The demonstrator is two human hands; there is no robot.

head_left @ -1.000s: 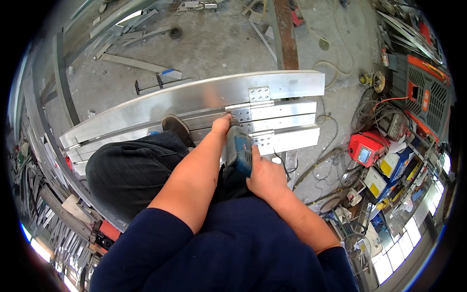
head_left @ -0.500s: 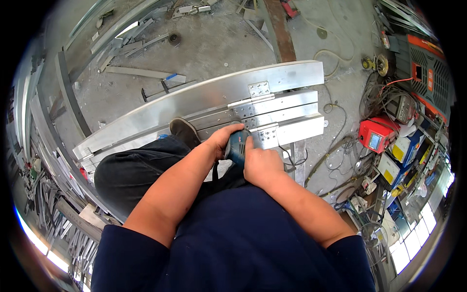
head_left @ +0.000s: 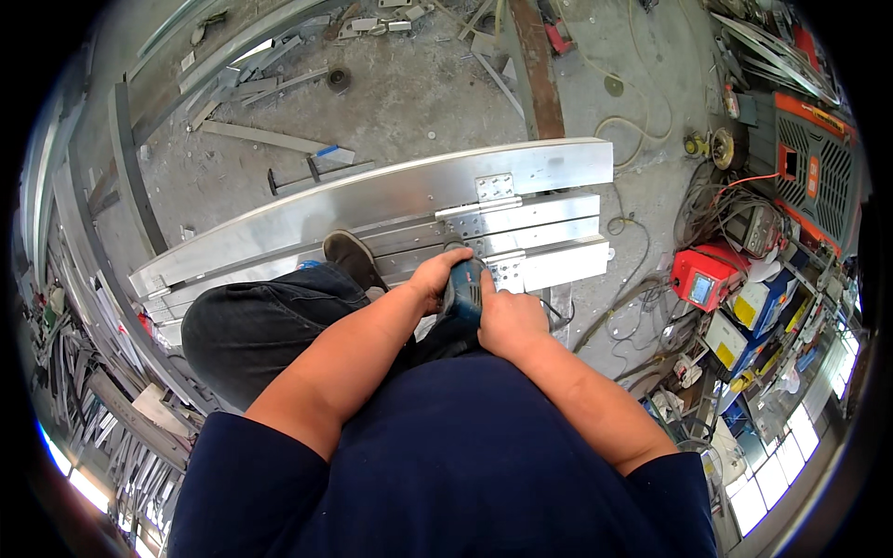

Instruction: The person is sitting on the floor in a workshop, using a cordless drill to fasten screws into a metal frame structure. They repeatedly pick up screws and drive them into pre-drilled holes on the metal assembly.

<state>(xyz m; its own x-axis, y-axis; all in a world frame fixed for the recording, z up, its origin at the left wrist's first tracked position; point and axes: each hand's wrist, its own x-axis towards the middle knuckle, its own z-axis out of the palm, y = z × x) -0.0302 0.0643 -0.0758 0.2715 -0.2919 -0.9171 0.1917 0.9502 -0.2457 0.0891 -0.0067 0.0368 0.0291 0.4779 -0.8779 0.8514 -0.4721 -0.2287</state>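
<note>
The left hand is curling around a blue power drill, the right hand gripping its right side, over the near part of silvery bars. Concrete floor is stretching beyond their far edge; cables are lying past their right ends.

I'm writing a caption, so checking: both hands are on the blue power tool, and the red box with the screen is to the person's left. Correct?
Not quite: the head view shows the red box to the person's right. Left hand and right hand are indeed on the blue power tool.
</note>
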